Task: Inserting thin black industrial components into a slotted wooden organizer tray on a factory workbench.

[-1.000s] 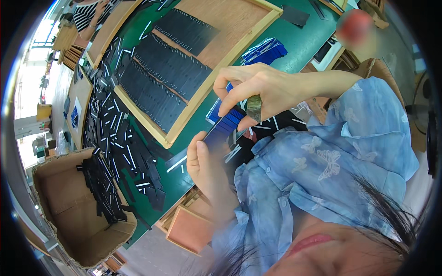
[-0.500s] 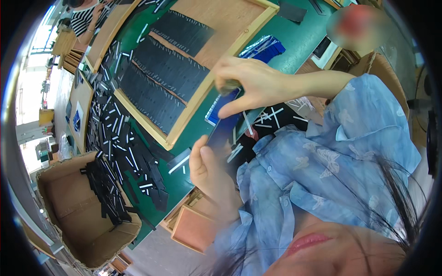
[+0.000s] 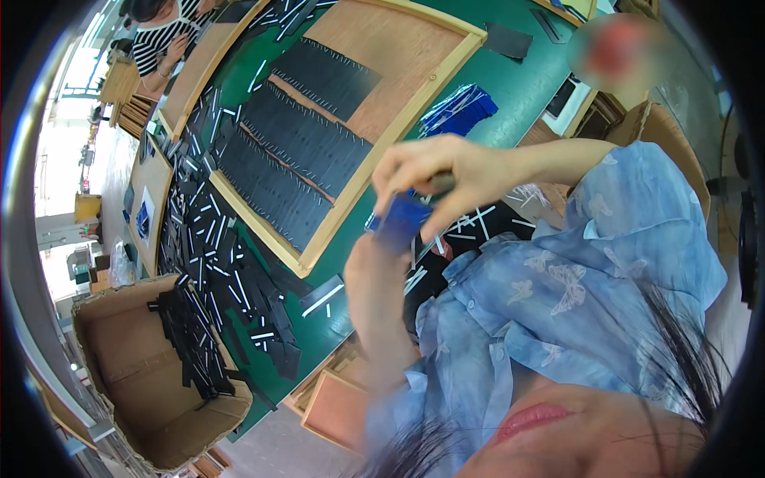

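In front of my chest my left hand (image 3: 376,267), blurred by motion, is closed around the lower end of a flat dark blue piece (image 3: 405,217). Over its upper end curls my right hand (image 3: 442,171), thumb on the near side and fingers on the far side. A small dark olive object (image 3: 440,183) shows between thumb and fingers, too smeared to name. Beyond the hands a wooden-framed board (image 3: 406,107) carries rows of black flat pieces (image 3: 291,179) with short pale strips along their edges. A stack of blue pieces (image 3: 462,111) lies on the table right of the board.
Black strips with white bars (image 3: 235,271) cover the green table (image 3: 514,80) left of the board. A cardboard box (image 3: 119,374) at the lower left holds more. White sticks (image 3: 478,219) lie on black material by my shirt. A person in striped clothing (image 3: 163,48) sits far left.
My left hand has moved up towards the right hand, bringing the blue piece with it. My right hand has dropped slightly and now meets that piece. The whole view has shifted slightly.
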`<state>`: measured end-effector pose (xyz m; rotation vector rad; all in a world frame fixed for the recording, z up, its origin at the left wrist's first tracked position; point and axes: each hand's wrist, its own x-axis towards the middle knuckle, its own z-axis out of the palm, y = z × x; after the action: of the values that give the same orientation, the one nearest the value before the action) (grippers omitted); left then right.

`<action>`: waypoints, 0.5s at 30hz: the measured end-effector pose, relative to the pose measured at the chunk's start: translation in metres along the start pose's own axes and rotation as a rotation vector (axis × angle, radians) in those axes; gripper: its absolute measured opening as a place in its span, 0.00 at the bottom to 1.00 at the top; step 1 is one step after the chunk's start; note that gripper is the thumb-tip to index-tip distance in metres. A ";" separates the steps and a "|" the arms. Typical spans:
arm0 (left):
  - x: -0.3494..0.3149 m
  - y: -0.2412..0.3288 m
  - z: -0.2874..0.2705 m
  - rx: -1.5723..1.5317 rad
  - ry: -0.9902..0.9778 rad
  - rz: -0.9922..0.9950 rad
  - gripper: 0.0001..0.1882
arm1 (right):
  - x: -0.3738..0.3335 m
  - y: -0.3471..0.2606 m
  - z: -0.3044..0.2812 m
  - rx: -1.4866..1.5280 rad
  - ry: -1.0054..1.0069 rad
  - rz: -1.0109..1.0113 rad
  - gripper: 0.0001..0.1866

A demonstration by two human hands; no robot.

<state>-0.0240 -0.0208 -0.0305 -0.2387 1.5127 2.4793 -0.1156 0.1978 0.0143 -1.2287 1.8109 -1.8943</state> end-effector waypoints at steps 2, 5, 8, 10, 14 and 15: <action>0.000 0.006 0.039 -0.314 -0.054 -0.081 0.25 | 0.010 0.000 0.002 -0.017 -0.038 0.015 0.17; -0.006 0.008 0.033 -0.462 -0.077 -0.175 0.36 | 0.048 0.025 -0.029 -0.311 0.028 -0.008 0.21; -0.002 -0.007 0.039 -0.210 -0.053 -0.104 0.34 | 0.055 0.063 -0.101 -1.052 0.061 0.040 0.16; -0.012 -0.007 0.041 0.015 0.085 0.051 0.28 | 0.069 0.083 -0.105 -1.053 -0.003 0.051 0.17; -0.020 -0.007 0.040 0.086 0.215 0.109 0.24 | 0.077 0.096 -0.108 -1.039 -0.065 0.150 0.17; -0.022 -0.009 0.040 0.084 0.219 0.107 0.24 | 0.076 0.099 -0.109 -1.036 -0.068 0.152 0.17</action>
<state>-0.0018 0.0159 -0.0143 -0.4378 1.7545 2.5327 -0.2743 0.2024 -0.0324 -1.2905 2.8431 -0.7464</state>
